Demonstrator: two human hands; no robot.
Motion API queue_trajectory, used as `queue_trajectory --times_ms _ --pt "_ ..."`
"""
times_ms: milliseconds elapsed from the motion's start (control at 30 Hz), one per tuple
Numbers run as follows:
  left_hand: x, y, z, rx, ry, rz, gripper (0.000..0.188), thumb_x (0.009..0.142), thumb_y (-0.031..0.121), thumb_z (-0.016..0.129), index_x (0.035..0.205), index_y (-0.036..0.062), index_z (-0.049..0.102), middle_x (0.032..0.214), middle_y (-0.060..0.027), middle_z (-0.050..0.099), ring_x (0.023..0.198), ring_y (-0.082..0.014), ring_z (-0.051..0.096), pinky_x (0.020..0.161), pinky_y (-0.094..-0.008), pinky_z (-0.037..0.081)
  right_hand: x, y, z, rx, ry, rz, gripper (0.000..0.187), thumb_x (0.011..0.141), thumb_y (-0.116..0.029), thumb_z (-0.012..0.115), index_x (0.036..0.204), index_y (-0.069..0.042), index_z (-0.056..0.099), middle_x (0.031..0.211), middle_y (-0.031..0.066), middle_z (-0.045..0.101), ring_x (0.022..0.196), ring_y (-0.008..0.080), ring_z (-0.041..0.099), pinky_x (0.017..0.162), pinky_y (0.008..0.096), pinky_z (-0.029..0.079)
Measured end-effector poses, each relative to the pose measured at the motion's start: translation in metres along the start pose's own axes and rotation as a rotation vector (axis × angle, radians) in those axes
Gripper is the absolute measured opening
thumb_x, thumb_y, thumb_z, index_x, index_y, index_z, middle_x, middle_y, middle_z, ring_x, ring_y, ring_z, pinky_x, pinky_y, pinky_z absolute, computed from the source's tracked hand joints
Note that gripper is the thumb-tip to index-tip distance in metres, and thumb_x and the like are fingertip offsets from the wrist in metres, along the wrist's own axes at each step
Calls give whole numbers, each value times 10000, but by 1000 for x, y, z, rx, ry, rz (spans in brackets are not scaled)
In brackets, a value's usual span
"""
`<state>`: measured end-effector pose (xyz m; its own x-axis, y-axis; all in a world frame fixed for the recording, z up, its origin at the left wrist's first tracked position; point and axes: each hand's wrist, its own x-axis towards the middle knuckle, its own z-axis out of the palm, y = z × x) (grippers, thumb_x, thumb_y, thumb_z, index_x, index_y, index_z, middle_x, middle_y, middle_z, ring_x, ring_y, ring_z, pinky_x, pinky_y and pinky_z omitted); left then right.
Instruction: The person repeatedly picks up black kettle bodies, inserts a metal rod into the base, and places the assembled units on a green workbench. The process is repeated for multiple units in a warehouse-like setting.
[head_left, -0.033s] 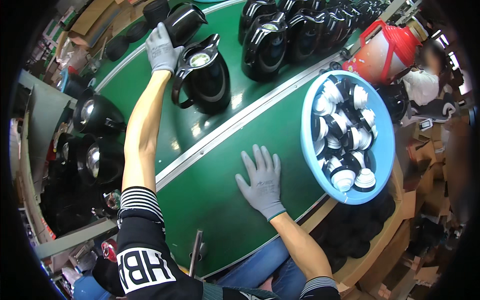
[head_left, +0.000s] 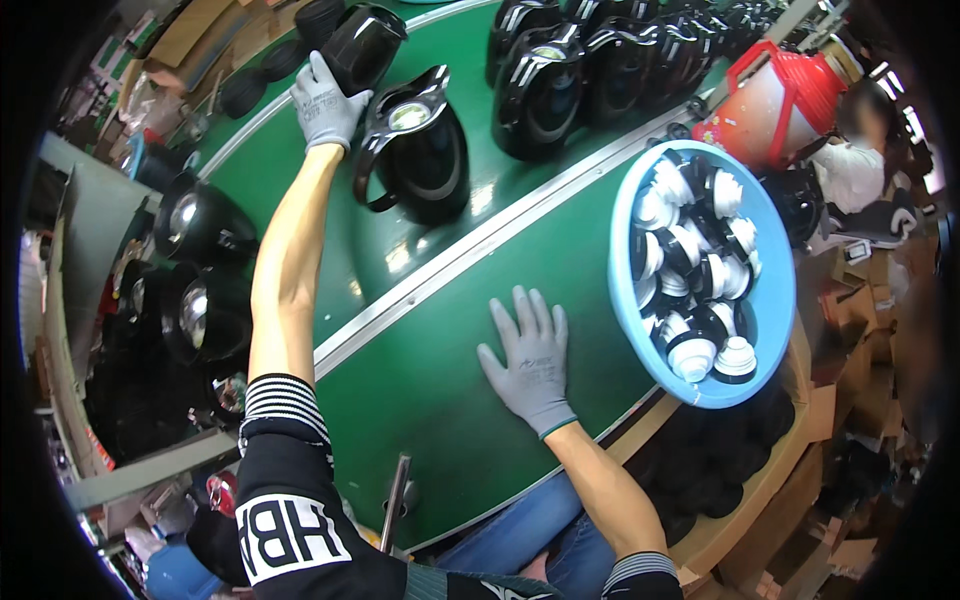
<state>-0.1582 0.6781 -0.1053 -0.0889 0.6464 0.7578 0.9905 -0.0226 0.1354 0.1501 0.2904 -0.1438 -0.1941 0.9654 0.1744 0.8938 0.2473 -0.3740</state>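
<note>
At the far left of the green work surface [head_left: 420, 455], my left hand [head_left: 328, 108], in a grey glove, is on a glossy black jug [head_left: 362, 50] that leans to one side. Its fingers lie along the jug's near left side; the handle is hidden. Just right of this hand stands another black jug [head_left: 425, 155], upright, its mouth uncovered and its handle toward me. My right hand [head_left: 535, 365], gloved too, rests palm down with fingers spread on the near green strip, holding nothing. To its right, a light blue basin [head_left: 625, 275] is filled with white-and-black stoppers [head_left: 690, 355].
A metal rail [head_left: 440, 275] divides the green surface. Rows of black jugs [head_left: 540, 95] stand at the far side. More dark jugs [head_left: 200, 225] lie at left. A red-and-white jug [head_left: 775, 105] stands behind the basin, near a seated person [head_left: 850, 170]. Cardboard [head_left: 825, 410] lies at right.
The leaning jug at my left hand has turned and swung slightly left, its spout less to the right. My right hand stays spread on the surface. The whole view has shifted slightly.
</note>
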Motion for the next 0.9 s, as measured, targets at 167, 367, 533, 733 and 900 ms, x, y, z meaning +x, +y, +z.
queue_trajectory --times_ms 167,367,533,733,900 --pt "-59 -9 -1 -316 19 -399 1369 629 617 985 1591 -88 312 1347 -330 487 1266 -491 536 1115 -518 472 -2 -7 2 -42 10 -26 658 952 -408 693 1530 -125 557 1596 216 473 1510 407 397 1252 633 246" --pt "-72 36 -8 -439 -112 -294 1238 690 527 956 1611 1 318 1430 -279 469 1324 -471 512 1132 -509 473 -8 -3 9 -96 37 -26 657 961 -415 688 1540 -136 549 1605 203 464 1523 401 388 1260 627 243" --pt "-75 35 -63 -382 -373 -411 1119 783 481 887 1618 -4 321 1526 -284 459 1404 -467 508 1163 -503 472 -10 -1 12 -89 76 -45 649 964 -429 686 1534 -146 558 1608 187 473 1529 384 387 1268 617 238" --pt "-117 42 -249 -325 -409 -65 624 912 304 750 1464 53 604 1459 -204 611 1351 -409 576 1166 -461 461 -13 12 18 -107 136 -31 629 969 -448 678 1519 -159 578 1607 175 484 1526 368 395 1273 606 238" --pt "-167 -54 -416 388 -362 40 560 788 252 856 1308 128 689 1362 -127 663 1331 -336 583 1093 -486 496 -13 10 24 -82 161 -56 621 978 -447 668 1517 -152 578 1602 172 499 1533 365 388 1279 601 239"
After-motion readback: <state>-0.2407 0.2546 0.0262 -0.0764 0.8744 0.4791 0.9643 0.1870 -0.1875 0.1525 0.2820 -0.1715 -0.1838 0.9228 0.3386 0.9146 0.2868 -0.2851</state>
